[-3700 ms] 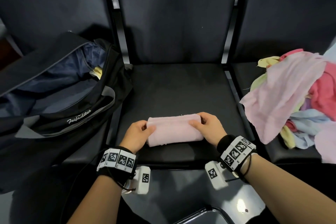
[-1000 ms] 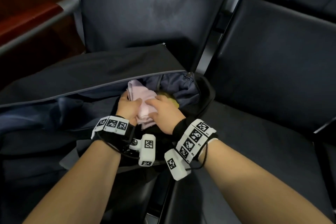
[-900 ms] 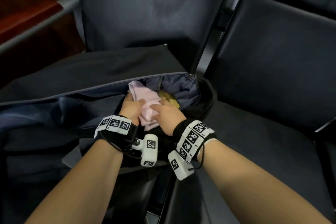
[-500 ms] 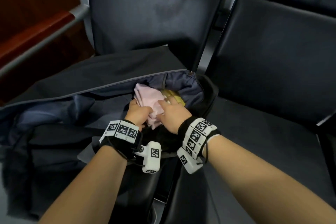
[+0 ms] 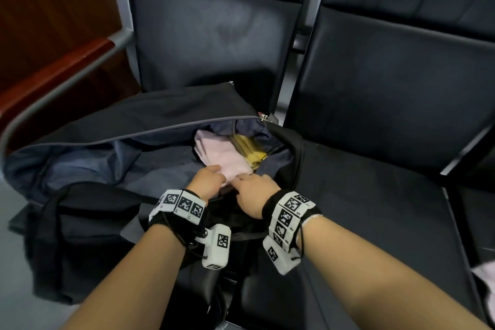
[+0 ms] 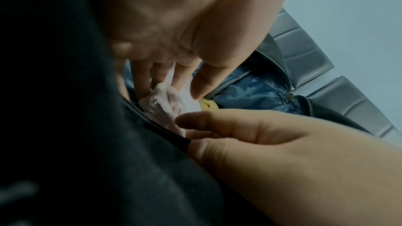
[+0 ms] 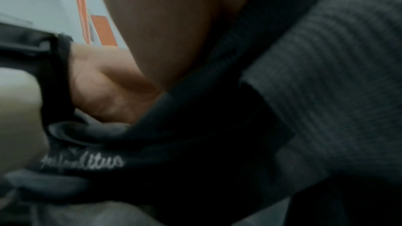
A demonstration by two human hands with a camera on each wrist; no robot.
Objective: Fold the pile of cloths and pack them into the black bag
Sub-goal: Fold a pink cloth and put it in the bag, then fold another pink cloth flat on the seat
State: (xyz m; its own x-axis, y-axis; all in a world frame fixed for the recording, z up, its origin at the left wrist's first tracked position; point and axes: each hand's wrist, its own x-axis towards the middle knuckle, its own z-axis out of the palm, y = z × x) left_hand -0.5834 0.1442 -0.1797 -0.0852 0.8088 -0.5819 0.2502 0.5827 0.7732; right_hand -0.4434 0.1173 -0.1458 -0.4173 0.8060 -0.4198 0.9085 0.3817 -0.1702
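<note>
The black bag (image 5: pixel 150 115) lies unzipped on the left seat, its blue lining showing. Inside it, a folded pink cloth (image 5: pixel 222 153) lies against a folded yellow cloth (image 5: pixel 249 151). My left hand (image 5: pixel 211 177) and right hand (image 5: pixel 249 182) meet at the pink cloth's near edge, just inside the bag's rim. In the left wrist view my left hand (image 6: pixel 174 82) pinches the pink cloth (image 6: pixel 167 104) between fingers and thumb. My right hand (image 6: pixel 239 135) lays its thumb on the cloth, its fingers hidden behind the rim. The right wrist view shows only palm (image 7: pixel 169 23) and bag fabric (image 7: pixel 195 143).
The dark seat (image 5: pixel 375 209) to the right of the bag is bare. A scrap of pink from the cloth pile (image 5: pixel 484 278) shows at the lower right edge. A wooden armrest on a metal rail (image 5: pixel 53 75) runs along the left. Seat backs rise behind the bag.
The pink cloth went from the middle seat into the bag. Over the last second it has settled lower beside the yellow cloth, and both hands have slid back to its near edge.
</note>
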